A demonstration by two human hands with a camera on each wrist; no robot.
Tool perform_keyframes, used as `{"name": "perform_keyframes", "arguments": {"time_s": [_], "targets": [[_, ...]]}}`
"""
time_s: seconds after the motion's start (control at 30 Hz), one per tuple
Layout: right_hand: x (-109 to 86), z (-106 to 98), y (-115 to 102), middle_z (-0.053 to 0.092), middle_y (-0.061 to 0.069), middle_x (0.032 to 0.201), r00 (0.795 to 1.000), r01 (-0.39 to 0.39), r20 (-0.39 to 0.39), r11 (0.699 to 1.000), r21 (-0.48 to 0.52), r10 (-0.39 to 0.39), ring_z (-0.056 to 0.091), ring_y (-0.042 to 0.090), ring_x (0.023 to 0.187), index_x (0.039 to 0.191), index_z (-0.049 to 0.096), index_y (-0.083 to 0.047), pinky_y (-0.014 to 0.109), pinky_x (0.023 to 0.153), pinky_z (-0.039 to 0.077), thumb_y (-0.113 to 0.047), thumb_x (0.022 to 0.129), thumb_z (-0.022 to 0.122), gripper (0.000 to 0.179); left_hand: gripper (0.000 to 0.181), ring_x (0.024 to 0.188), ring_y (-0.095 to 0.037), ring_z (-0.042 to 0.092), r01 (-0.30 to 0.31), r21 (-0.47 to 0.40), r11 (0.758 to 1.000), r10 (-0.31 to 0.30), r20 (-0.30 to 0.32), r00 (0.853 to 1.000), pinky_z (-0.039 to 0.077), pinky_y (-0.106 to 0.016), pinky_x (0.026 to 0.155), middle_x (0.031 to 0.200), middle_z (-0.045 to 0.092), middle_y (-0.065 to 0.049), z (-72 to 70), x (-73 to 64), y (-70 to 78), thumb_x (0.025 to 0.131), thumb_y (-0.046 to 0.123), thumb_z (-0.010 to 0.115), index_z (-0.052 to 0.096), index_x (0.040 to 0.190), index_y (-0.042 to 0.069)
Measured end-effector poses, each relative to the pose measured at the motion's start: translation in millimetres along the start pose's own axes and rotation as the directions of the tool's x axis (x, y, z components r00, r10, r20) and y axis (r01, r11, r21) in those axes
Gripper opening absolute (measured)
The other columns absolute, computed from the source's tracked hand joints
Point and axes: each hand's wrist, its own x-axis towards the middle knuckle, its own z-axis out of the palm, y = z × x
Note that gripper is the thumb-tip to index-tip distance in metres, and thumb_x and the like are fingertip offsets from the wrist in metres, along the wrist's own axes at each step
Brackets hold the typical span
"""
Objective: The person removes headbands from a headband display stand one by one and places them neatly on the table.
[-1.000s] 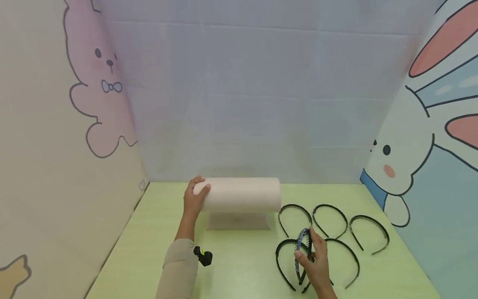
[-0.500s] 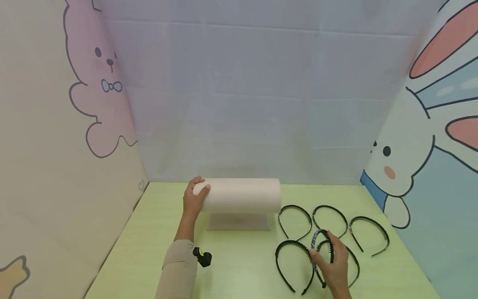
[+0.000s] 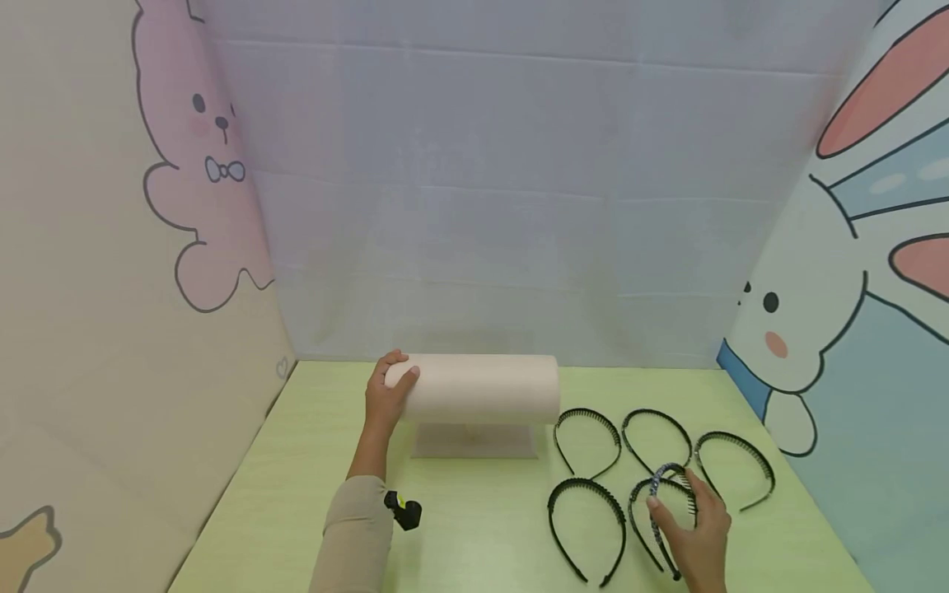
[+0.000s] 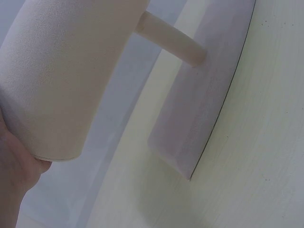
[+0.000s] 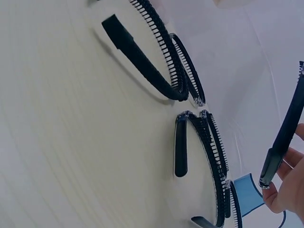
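My left hand grips the left end of a cream padded roll, its thumb on the near side. That roll lies level on a short post over a flat base, like a headband display stand. In the left wrist view only part of the hand shows at the roll's end. My right hand pinches a toothed headband with blue glitter on its outside, thumb on one side and fingers on the other. It is held above another black headband at the front right, overlapping it in the head view.
Several more black toothed headbands lie on the pale green table: one front left, others behind, including a far-right headband. A grey-white sheet hangs behind; printed cartoon panels stand at both sides.
My right hand has moved right with the glitter headband, from over the front-left headband to over the front-right one. The left hand and the roll stay put.
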Motion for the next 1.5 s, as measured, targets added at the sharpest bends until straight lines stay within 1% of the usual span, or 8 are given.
{"name": "perform_keyframes", "arguments": {"time_s": [0.17, 0.4, 0.77, 0.87, 1.0, 1.17, 1.37, 1.5], "targets": [[4.0, -11.1, 6.6, 0.023, 0.033, 0.138, 0.999, -0.038, -0.016, 0.999, -0.03, 0.038, 0.013, 0.052, 0.128, 0.143, 0.029, -0.001, 0.067, 0.094, 0.017, -0.035, 0.081, 0.069, 0.081, 0.032, 0.125, -0.032, 0.038, -0.005, 0.005, 1.0, 0.005, 0.005, 1.0, 0.04, -0.046, 0.086, 0.14, 0.042, -0.008, 0.7, -4.4, 7.8, 0.085, 0.019, 0.066, 0.057, 0.112, 0.005], [10.4, -20.6, 18.6, 0.027, 0.033, 0.138, 0.998, -0.064, -0.03, 0.994, -0.093, 0.062, 0.015, 0.054, 0.125, 0.143, 0.029, 0.001, 0.067, 0.095, 0.015, -0.038, 0.083, 0.066, 0.08, 0.033, 0.125, -0.028, 0.039, -0.008, -0.012, 1.0, 0.008, -0.007, 1.0, 0.039, -0.048, 0.087, 0.139, 0.044, -0.003, 0.0, 10.9, -21.6, 0.082, 0.026, 0.07, 0.06, 0.111, 0.011], [15.2, -35.3, 36.4, 0.02, 0.035, 0.139, 0.977, -0.201, 0.027, 0.95, -0.238, 0.213, 0.012, 0.058, 0.124, 0.145, 0.023, -0.003, 0.073, 0.087, 0.016, -0.053, 0.083, 0.058, 0.087, 0.033, 0.124, -0.026, 0.039, -0.019, -0.009, 1.0, 0.019, -0.017, 1.0, 0.039, -0.047, 0.088, 0.138, 0.046, 0.001, 0.2, 11.5, -25.2, 0.082, 0.028, 0.07, 0.06, 0.111, 0.013], [16.6, -40.3, 42.6, 0.015, 0.036, 0.139, 0.962, -0.243, 0.055, 0.932, -0.27, 0.267, 0.01, 0.059, 0.123, 0.146, 0.019, -0.003, 0.073, 0.087, 0.016, -0.057, 0.084, 0.055, 0.089, 0.033, 0.124, -0.027, 0.039, -0.01, -0.012, 1.0, 0.01, -0.004, 1.0, 0.04, -0.047, 0.087, 0.139, 0.044, -0.001, -0.7, 10.0, -21.5, 0.083, 0.026, 0.07, 0.06, 0.111, 0.012], [18.8, -47.2, 49.6, 0.011, 0.038, 0.137, 0.931, -0.309, 0.09, 0.897, -0.316, 0.353, 0.009, 0.061, 0.12, 0.146, 0.014, -0.002, 0.073, 0.085, 0.019, -0.063, 0.084, 0.048, 0.094, 0.032, 0.125, -0.03, 0.039, -0.017, 0.003, 1.0, 0.017, 0.002, 1.0, 0.04, -0.047, 0.087, 0.139, 0.044, -0.007, -0.9, 0.2, -3.1, 0.084, 0.021, 0.068, 0.058, 0.112, 0.007], [22.1, -55.1, 59.0, 0.018, 0.04, 0.131, 0.905, -0.337, 0.123, 0.863, -0.376, 0.407, 0.014, 0.063, 0.116, 0.144, 0.013, 0.003, 0.07, 0.087, 0.021, -0.07, 0.082, 0.044, 0.101, 0.033, 0.124, -0.031, 0.039, -0.022, 0.009, 1.0, 0.022, -0.002, 1.0, 0.04, -0.047, 0.086, 0.139, 0.043, -0.01, 0.0, -7.2, 9.5, 0.085, 0.018, 0.066, 0.057, 0.112, 0.004], [28.5, -63.3, 79.7, 0.026, 0.041, 0.129, 0.899, -0.357, 0.085, 0.831, -0.427, 0.43, 0.024, 0.059, 0.113, 0.141, 0.018, 0.008, 0.066, 0.092, 0.023, -0.071, 0.081, 0.042, 0.102, 0.034, 0.124, -0.028, 0.039, -0.021, -0.004, 1.0, 0.021, -0.008, 1.0, 0.039, -0.047, 0.088, 0.138, 0.045, -0.004, -1.4, 4.8, -10.9, 0.083, 0.024, 0.07, 0.059, 0.111, 0.009], [33.5, -68.0, 92.2, 0.03, 0.042, 0.127, 0.913, -0.33, 0.06, 0.818, -0.472, 0.403, 0.03, 0.057, 0.111, 0.139, 0.023, 0.01, 0.064, 0.092, 0.023, -0.07, 0.082, 0.042, 0.1, 0.034, 0.123, -0.025, 0.04, -0.024, 0.007, 1.0, 0.024, -0.027, 0.999, 0.04, -0.046, 0.087, 0.136, 0.047, 0.001, -0.8, 10.1, -23.3, 0.081, 0.029, 0.071, 0.06, 0.109, 0.014]]}}
